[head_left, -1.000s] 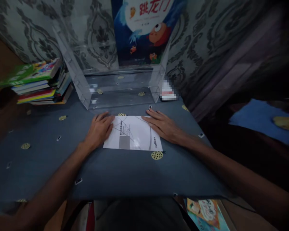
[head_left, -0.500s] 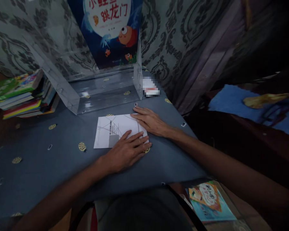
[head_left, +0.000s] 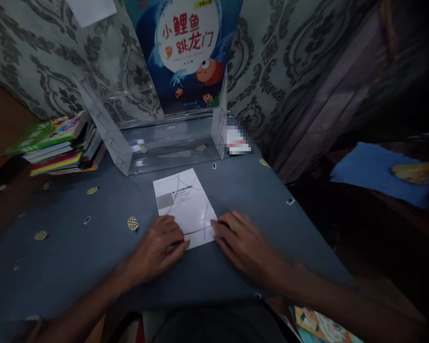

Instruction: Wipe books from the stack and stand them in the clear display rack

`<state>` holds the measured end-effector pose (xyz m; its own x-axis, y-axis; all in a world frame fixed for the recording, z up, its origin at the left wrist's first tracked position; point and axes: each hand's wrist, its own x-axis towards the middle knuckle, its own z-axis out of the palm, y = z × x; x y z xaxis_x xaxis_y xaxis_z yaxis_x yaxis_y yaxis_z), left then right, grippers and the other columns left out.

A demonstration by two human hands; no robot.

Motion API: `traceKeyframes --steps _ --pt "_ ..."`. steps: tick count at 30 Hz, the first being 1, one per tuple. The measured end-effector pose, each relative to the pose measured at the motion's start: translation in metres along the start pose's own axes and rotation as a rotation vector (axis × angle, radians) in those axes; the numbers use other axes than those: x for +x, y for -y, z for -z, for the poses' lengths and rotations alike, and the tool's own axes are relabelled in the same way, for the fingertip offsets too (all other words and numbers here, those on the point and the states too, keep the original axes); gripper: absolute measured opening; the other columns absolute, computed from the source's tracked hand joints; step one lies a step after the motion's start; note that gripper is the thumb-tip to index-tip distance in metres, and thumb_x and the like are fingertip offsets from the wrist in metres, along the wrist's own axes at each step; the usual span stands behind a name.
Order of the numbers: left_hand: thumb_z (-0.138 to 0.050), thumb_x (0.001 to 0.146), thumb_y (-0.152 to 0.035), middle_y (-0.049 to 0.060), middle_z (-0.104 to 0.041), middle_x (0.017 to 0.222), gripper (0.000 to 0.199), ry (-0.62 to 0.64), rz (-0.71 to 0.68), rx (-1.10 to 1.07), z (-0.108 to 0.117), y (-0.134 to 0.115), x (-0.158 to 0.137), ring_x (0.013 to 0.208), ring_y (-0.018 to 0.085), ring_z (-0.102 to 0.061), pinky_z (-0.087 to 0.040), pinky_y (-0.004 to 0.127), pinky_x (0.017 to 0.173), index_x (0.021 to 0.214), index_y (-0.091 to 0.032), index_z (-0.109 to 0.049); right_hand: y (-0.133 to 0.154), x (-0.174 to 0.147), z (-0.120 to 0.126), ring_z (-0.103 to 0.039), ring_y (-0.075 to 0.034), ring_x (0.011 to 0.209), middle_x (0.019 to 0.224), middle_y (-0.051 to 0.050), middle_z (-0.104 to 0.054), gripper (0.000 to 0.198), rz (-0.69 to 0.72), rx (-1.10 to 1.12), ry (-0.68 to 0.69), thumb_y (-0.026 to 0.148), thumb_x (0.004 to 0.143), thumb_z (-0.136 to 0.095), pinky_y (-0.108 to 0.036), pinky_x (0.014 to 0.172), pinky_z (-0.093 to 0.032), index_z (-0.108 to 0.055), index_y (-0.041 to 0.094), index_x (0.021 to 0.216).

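A white book (head_left: 196,209) with a grey square, dark printed characters and thin curved lines on its cover lies on the table, turned slightly. My left hand (head_left: 162,250) is closed around its lower left corner, with fingers curled on the cover and the thumb near the bottom edge. At the lower right edge, my right hand (head_left: 245,243) has its bent fingertips pinching the book; motion blurs both hands a little. Just beyond the book stands a clear acrylic rack (head_left: 119,152), and a blue picture book (head_left: 189,76) with an orange fish leans upright in it.
To the left of the rack rises a stack of books (head_left: 62,147). A small white item (head_left: 239,143), partly pixelated, sits by the rack's right side. The patterned tablecloth (head_left: 103,252) ends toward my lap, where another colourful book (head_left: 325,324) lies lower down. Blue cloth (head_left: 364,164) is at the right.
The white book has turned about a quarter and now stands lengthwise toward me. Both hands have gone from lying flat on it to its near corners. My view has shifted slightly.
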<state>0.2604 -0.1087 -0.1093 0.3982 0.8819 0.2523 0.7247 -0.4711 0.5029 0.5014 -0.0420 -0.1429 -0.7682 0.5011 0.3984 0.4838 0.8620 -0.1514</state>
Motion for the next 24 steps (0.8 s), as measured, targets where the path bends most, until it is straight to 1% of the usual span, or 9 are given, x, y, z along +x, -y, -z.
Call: traceKeyframes --steps 2,3,5,7,9,13,16,20,24 --pt "-0.047 0.1 -0.023 0.003 -0.062 0.079 0.023 -0.076 0.069 0.065 -0.001 0.009 -0.005 0.079 0.017 -0.06 -0.053 0.034 0.08 0.079 -0.019 -0.056 0.013 -0.005 0.001 -0.057 -0.026 0.086 0.095 -0.013 -0.064 0.027 0.042 0.017 -0.03 0.017 0.1 -0.043 -0.042 0.079 -0.052 -0.066 0.01 0.111" --pt "-0.047 0.1 -0.023 0.006 -0.064 0.088 0.018 -0.101 0.104 0.106 -0.003 0.013 -0.006 0.086 0.019 -0.061 -0.054 0.034 0.079 0.085 -0.019 -0.057 0.017 -0.005 0.001 -0.057 -0.026 0.086 0.094 -0.013 -0.065 0.027 0.054 0.027 -0.036 0.017 0.1 -0.043 -0.042 0.079 -0.053 -0.066 0.01 0.11" --pt "-0.047 0.1 -0.024 0.012 -0.063 0.113 0.011 -0.106 0.149 0.194 -0.007 0.02 -0.008 0.107 0.023 -0.062 -0.055 0.039 0.089 0.1 -0.019 -0.057 0.02 -0.002 0.0 -0.058 -0.025 0.084 0.093 -0.012 -0.066 0.025 0.061 0.053 -0.025 0.016 0.099 -0.044 -0.042 0.078 -0.054 -0.067 0.011 0.109" --pt "-0.045 0.1 -0.024 0.016 -0.058 0.133 0.018 -0.08 0.144 0.284 -0.012 0.025 -0.007 0.128 0.028 -0.054 -0.05 0.048 0.104 0.113 -0.018 -0.055 0.018 0.006 -0.001 -0.06 -0.025 0.086 0.093 -0.011 -0.066 0.024 0.053 0.075 -0.006 0.016 0.099 -0.046 -0.042 0.079 -0.054 -0.068 0.014 0.108" --pt "-0.041 0.102 -0.024 0.017 -0.053 0.144 0.024 -0.043 0.125 0.362 -0.017 0.031 -0.002 0.14 0.03 -0.046 -0.042 0.055 0.114 0.122 -0.018 -0.053 0.011 0.016 -0.003 -0.061 -0.025 0.089 0.092 -0.01 -0.067 0.023 0.044 0.082 -0.003 0.016 0.099 -0.046 -0.041 0.082 -0.053 -0.069 0.016 0.103" --pt "-0.033 0.105 -0.029 0.019 -0.047 0.151 0.034 -0.017 0.138 0.434 -0.022 0.041 0.013 0.146 0.031 -0.039 -0.039 0.056 0.117 0.131 -0.015 -0.05 -0.006 0.041 -0.01 -0.061 -0.023 0.084 0.088 -0.009 -0.067 0.027 0.021 0.089 0.016 0.016 0.1 -0.045 -0.041 0.082 -0.052 -0.07 0.017 0.092" --pt "-0.034 0.105 -0.033 0.02 -0.049 0.15 0.036 -0.057 0.172 0.472 -0.026 0.047 0.022 0.147 0.032 -0.038 -0.039 0.057 0.116 0.132 -0.015 -0.05 -0.016 0.062 -0.017 -0.06 -0.023 0.084 0.09 -0.01 -0.067 0.027 0.016 0.107 0.022 0.017 0.1 -0.044 -0.04 0.079 -0.052 -0.071 0.016 0.094" --pt "-0.035 0.104 -0.034 0.02 -0.05 0.15 0.038 -0.096 0.216 0.522 -0.036 0.044 0.028 0.145 0.034 -0.04 -0.04 0.057 0.115 0.133 -0.014 -0.05 -0.027 0.087 -0.033 -0.062 -0.025 0.105 0.111 -0.014 -0.07 0.029 0.05 0.183 -0.033 0.014 0.099 -0.041 -0.044 0.091 -0.053 -0.069 0.014 0.109" --pt "-0.038 0.103 -0.042 0.024 -0.049 0.149 0.047 -0.154 0.284 0.572 -0.048 0.038 0.032 0.144 0.038 -0.041 -0.04 0.06 0.113 0.137 -0.01 -0.048 -0.036 0.108 -0.055 -0.056 -0.025 0.129 0.134 -0.018 -0.064 0.036 0.096 0.251 -0.019 0.014 0.098 -0.041 -0.046 0.108 -0.047 -0.063 0.011 0.127"
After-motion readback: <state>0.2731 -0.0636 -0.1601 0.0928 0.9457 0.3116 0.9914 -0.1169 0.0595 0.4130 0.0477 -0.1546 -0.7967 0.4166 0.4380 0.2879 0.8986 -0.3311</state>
